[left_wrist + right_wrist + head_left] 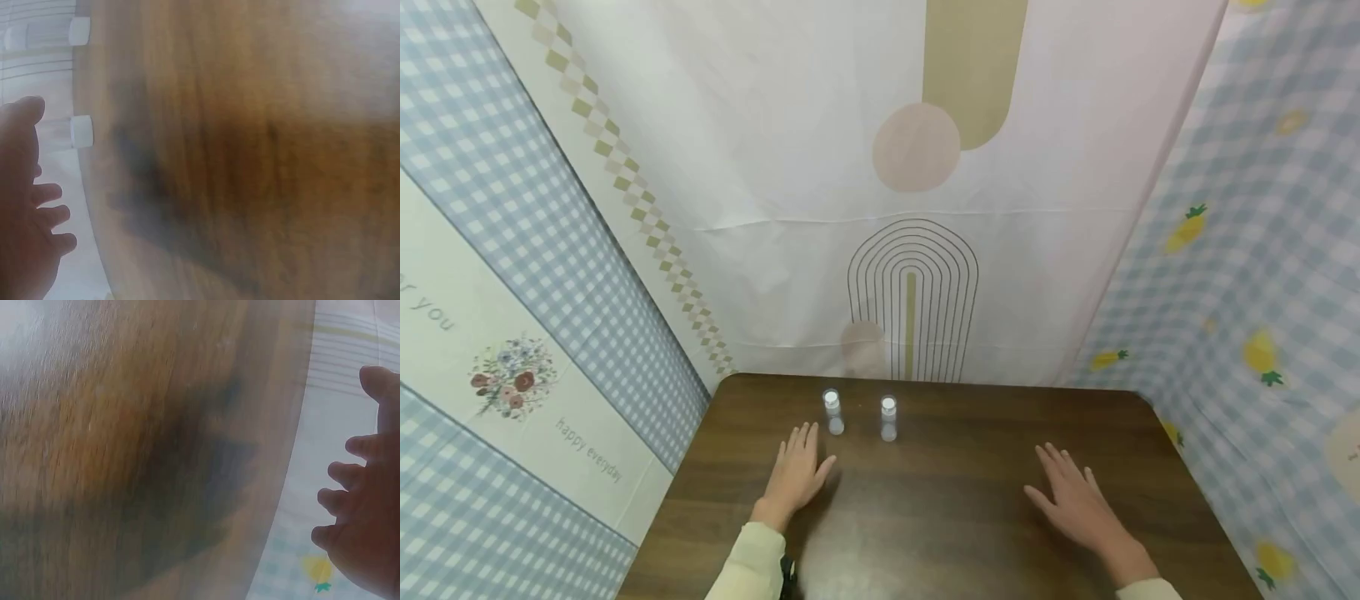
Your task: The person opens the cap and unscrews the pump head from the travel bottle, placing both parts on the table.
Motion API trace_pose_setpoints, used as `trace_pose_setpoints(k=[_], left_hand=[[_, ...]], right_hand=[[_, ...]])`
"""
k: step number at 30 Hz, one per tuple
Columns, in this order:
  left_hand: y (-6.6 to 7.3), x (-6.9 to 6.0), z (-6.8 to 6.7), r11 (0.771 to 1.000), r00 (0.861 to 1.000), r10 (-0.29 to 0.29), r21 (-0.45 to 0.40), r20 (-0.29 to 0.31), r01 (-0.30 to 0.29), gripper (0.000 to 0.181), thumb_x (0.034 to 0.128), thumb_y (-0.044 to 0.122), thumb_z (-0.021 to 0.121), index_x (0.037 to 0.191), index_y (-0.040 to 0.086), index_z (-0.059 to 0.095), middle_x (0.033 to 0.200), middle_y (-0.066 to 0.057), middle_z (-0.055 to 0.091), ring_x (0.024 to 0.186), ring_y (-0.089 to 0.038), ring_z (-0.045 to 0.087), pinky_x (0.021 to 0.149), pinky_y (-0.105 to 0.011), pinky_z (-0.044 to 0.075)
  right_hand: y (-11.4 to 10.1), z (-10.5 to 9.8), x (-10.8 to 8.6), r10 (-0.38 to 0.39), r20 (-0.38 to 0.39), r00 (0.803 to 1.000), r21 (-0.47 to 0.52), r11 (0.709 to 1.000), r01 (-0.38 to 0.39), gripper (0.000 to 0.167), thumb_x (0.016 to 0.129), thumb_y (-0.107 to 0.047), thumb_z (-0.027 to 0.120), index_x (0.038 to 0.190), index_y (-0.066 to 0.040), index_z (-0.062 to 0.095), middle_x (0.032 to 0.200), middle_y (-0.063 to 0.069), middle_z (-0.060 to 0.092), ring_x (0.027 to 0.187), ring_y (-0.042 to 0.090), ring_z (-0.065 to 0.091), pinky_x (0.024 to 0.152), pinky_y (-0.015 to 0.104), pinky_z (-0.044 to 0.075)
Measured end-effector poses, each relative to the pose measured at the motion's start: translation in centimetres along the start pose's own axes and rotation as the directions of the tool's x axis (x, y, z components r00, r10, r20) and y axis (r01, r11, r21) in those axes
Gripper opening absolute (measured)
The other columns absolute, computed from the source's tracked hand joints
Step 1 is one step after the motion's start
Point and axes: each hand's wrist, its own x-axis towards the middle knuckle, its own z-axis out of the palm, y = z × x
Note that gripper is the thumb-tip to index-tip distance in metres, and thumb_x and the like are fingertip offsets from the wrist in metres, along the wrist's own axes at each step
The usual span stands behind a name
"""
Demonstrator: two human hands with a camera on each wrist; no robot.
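Two small clear bottles stand upright near the back of the table, each with a white part at its top and bottom. The left bottle [833, 412] is just beyond the fingertips of my left hand [795, 473], apart from them as far as I can tell. A little to its right is the other bottle [889, 419]. My left hand is held over the table, fingers straight and thumb spread, with nothing in it. Far to the right, my right hand [1075, 500] is also spread and holds nothing. Shadows of both hands fall on the wood in the wrist views.
A dark brown wooden table [925, 500] spans the lower part of the head view. Behind it hangs a white patterned cloth [790, 283]. Blue checked cloths hang at the left [587, 275] and right [1210, 300] sides.
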Motion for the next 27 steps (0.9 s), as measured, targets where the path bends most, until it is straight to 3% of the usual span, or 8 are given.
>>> trace_pose_setpoints(k=[7,11,17,22,27], left_hand=[[-0.3,1.6,0.0,1.000,1.000,0.005,0.010,-0.022,-0.005,0.066,0.1019,0.035,0.063,0.146,-0.011,0.046,0.147,-0.034,0.050,0.138,-0.051,0.047,0.114,-0.062,0.039],[-0.2,2.5,0.0,1.000,0.999,0.004,-0.027,-0.032,-0.005,0.067,0.1017,0.036,0.063,0.144,-0.013,0.046,0.146,-0.035,0.050,0.137,-0.050,0.048,0.115,-0.059,0.039],[-0.2,3.6,0.1,0.993,0.998,-0.051,-0.111,-0.042,0.046,0.067,0.1002,0.035,0.066,0.142,-0.014,0.047,0.144,-0.035,0.051,0.135,-0.049,0.051,0.113,-0.057,0.042],[-0.1,4.5,0.3,0.970,0.991,-0.131,-0.209,-0.008,0.127,0.070,0.0984,0.033,0.070,0.145,-0.013,0.044,0.146,-0.033,0.050,0.136,-0.049,0.049,0.112,-0.059,0.042],[0.2,5.4,1.3,0.935,0.982,-0.187,-0.310,-0.013,0.174,0.071,0.0957,0.029,0.074,0.145,-0.013,0.044,0.143,-0.034,0.052,0.133,-0.049,0.051,0.110,-0.059,0.044]], right_hand=[[-1.8,0.8,0.3,-0.056,-0.015,0.998,-0.004,0.998,0.056,0.072,0.103,-0.049,0.057,0.158,-0.006,0.039,0.165,0.025,0.030,0.150,0.052,0.029,0.113,0.079,0.020],[-2.7,1.1,0.6,-0.070,-0.021,0.997,-0.013,0.998,0.069,0.071,0.103,-0.049,0.058,0.158,-0.007,0.039,0.165,0.023,0.032,0.149,0.050,0.032,0.114,0.077,0.022],[-3.6,2.0,0.9,-0.124,-0.039,0.991,0.013,0.992,0.125,0.069,0.102,-0.041,0.063,0.158,-0.007,0.040,0.164,0.021,0.036,0.149,0.049,0.034,0.114,0.076,0.024],[-4.4,3.0,1.4,-0.158,-0.037,0.987,0.072,0.984,0.160,0.068,0.101,-0.036,0.065,0.158,-0.007,0.040,0.164,0.020,0.036,0.149,0.048,0.034,0.114,0.075,0.025],[-5.1,3.6,1.9,-0.171,-0.027,0.985,0.094,0.981,0.172,0.068,0.102,-0.035,0.065,0.159,-0.009,0.039,0.164,0.018,0.036,0.150,0.046,0.033,0.116,0.074,0.025]])
